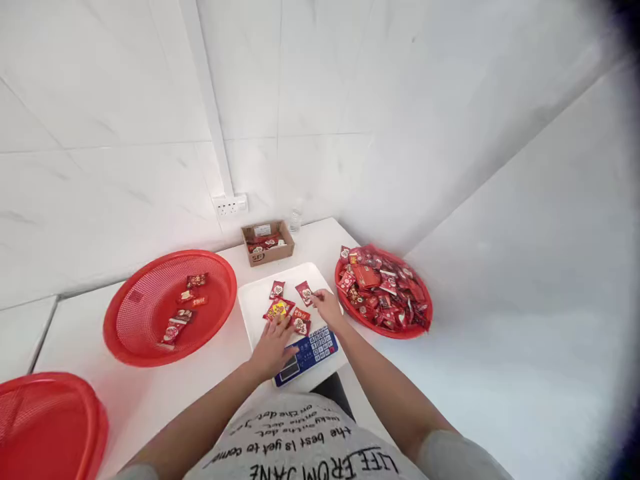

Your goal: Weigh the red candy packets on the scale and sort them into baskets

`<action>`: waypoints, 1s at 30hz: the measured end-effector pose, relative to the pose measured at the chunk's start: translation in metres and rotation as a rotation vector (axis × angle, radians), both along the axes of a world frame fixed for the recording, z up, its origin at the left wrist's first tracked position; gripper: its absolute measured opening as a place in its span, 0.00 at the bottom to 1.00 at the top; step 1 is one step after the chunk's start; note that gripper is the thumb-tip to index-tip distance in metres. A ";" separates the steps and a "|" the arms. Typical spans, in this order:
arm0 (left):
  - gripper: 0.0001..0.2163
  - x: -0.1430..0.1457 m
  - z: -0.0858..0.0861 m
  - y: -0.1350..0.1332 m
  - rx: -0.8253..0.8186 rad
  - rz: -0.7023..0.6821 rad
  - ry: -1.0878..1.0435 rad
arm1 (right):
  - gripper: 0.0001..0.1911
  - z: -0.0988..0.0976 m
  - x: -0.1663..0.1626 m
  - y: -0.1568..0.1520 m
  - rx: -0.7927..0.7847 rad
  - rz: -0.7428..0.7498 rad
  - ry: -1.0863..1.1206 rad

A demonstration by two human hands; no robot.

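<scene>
A white scale [260,297] with a blue keypad [313,350] sits on the table in front of me. Several red snack packets [285,308] lie on its platform. My left hand [273,347] rests flat near the front of the platform, fingers stretched toward the packets. My right hand [327,307] reaches in from the right, its fingertips pinched on a red packet [305,292] at the platform's right side.
At the right, a red basket [345,303] is piled with red packets. A second red basket [155,347] at the left holds a few packets. A cardboard box [267,252] stands at the back. Another red basket [47,427] sits at the lower left.
</scene>
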State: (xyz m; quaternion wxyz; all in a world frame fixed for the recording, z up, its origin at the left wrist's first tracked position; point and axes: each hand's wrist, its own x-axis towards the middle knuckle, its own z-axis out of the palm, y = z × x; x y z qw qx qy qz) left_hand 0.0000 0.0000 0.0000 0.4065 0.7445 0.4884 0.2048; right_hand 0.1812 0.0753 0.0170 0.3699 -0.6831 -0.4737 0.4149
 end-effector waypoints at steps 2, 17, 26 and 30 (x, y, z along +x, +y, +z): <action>0.26 0.004 0.009 -0.004 -0.127 0.083 -0.149 | 0.07 0.002 0.002 -0.020 -0.027 0.192 0.089; 0.10 0.002 0.044 -0.026 -1.018 0.542 -0.818 | 0.13 -0.013 0.108 -0.030 0.072 -0.143 -0.527; 0.14 0.008 0.042 -0.030 -1.056 0.445 -0.717 | 0.09 -0.025 0.137 -0.008 0.044 -0.251 -0.502; 0.16 0.005 0.040 -0.031 -1.056 0.435 -0.707 | 0.07 -0.024 0.142 -0.010 0.070 -0.326 -0.455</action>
